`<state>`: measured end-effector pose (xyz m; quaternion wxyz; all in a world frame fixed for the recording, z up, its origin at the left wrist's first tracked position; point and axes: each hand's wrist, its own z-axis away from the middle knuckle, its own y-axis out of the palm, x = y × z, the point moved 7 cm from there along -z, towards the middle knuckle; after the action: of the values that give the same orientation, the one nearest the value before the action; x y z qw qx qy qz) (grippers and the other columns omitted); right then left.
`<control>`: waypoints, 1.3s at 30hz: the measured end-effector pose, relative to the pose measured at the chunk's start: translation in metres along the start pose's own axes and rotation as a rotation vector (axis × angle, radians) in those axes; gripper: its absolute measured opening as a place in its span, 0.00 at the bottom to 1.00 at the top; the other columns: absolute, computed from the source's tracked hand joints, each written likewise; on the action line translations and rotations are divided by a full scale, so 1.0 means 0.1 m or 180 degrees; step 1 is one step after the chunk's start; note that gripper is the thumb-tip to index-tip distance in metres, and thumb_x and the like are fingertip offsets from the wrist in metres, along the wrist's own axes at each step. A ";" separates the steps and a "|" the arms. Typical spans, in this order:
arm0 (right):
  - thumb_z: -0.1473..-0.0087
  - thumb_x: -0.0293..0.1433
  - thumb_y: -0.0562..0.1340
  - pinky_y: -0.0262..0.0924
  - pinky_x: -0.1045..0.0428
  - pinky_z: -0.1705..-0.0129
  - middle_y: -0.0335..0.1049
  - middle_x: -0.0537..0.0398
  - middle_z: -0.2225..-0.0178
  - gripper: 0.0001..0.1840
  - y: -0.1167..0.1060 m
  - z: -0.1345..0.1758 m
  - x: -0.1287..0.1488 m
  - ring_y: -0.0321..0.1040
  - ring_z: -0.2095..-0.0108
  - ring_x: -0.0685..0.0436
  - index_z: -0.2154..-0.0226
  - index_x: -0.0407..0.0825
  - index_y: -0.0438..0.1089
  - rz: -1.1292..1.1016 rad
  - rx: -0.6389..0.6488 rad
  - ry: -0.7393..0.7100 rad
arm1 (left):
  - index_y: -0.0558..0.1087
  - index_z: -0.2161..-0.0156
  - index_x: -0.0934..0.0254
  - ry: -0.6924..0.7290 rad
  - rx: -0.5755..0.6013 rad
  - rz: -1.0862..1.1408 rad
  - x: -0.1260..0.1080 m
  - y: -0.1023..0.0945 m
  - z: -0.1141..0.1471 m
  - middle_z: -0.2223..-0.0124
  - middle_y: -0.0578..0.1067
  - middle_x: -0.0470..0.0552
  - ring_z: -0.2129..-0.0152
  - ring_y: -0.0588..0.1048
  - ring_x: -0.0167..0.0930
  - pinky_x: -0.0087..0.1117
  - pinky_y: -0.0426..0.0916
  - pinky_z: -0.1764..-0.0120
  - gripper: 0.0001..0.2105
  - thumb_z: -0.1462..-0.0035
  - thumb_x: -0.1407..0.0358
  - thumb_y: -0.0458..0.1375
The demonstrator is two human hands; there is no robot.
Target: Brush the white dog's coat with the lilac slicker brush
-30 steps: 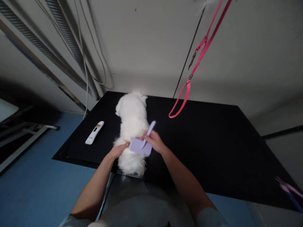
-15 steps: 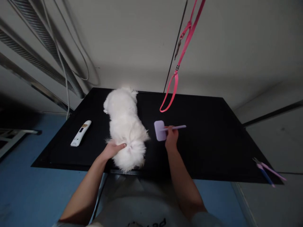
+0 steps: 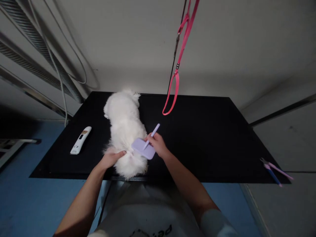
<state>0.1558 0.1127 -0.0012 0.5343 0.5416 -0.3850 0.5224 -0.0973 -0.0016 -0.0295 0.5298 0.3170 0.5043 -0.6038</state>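
Note:
A small white dog (image 3: 124,121) lies along the left half of the black grooming table, its head toward me at the near edge. My left hand (image 3: 111,158) grips the left side of its head, thumb laid on top and the other fingers hidden in fur. My right hand (image 3: 158,144) is closed around the handle of a lilac slicker brush (image 3: 144,148). The brush's flat back faces up, over the right side of the dog's head and neck; its bristle side is hidden.
White clippers (image 3: 81,140) lie on the grooming table (image 3: 197,141) left of the dog. Nail clippers (image 3: 273,169) with pink and blue handles rest by the right corner. A pink grooming loop (image 3: 172,95) hangs above the table's far side. Grey hoses (image 3: 46,46) run down at left.
My right hand has carried the slicker brush left, from the bare table onto the dog's head, and turned its handle more upright. My left hand stays on the head. The view has shifted slightly.

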 end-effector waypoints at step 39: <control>0.55 0.42 0.63 0.59 0.55 0.74 0.61 0.64 0.80 0.15 -1.21 0.53 -0.17 0.61 0.79 0.52 0.70 0.48 0.63 -0.0056 -0.1726 -0.0453 | 0.74 0.68 0.65 0.1474 -0.1285 -0.3441 -0.80 0.13 0.30 0.67 0.74 0.57 0.67 0.72 0.37 0.33 0.65 0.64 0.13 0.43 0.63 0.49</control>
<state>0.2792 0.0742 -0.0332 0.6360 0.4175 -0.5425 0.3563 -0.0617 -0.0037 0.0488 0.0755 0.0331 0.7995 -0.5950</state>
